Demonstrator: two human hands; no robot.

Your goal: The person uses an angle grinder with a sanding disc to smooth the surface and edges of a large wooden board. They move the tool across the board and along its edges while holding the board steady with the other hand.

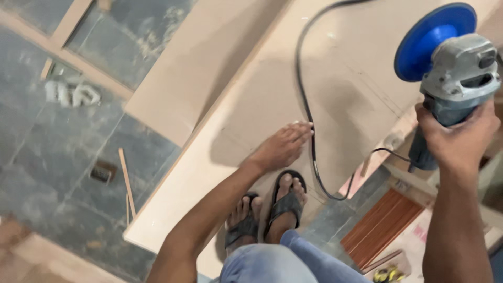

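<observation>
1. At the right edge of the pale tan fibreboard sheet (251,105), the right hand (458,139) was closed around the grey-blue body of a handheld angle grinder (456,78), held up above the sheet; its round blue backing disc (427,39) faced away from the hand.
2. Black power cable (306,105): ran from the far edge of the sheet in a long curve down its middle, looped near the sheet's near edge, then rose to the grinder's tail.
3. Left hand (280,149): reached forward over the sheet, fingers extended and close together, palm down, fingertips touching the cable; nothing gripped.
4. Second tan board (204,68): lay under the sheet's left edge, jutting out over the floor.
5. Two feet in black flip-flop sandals (267,209): stood on the near part of the sheet, just below the left hand; blue denim knees showed beneath them.
6. Grey stone tile floor (47,152): carried a thin wooden strip (127,183) beside the sheet's left edge, and a crumpled white scrap (70,94) further off.
7. Reddish-brown ribbed panel (380,225): lay on the floor beyond the sheet's near right corner.
</observation>
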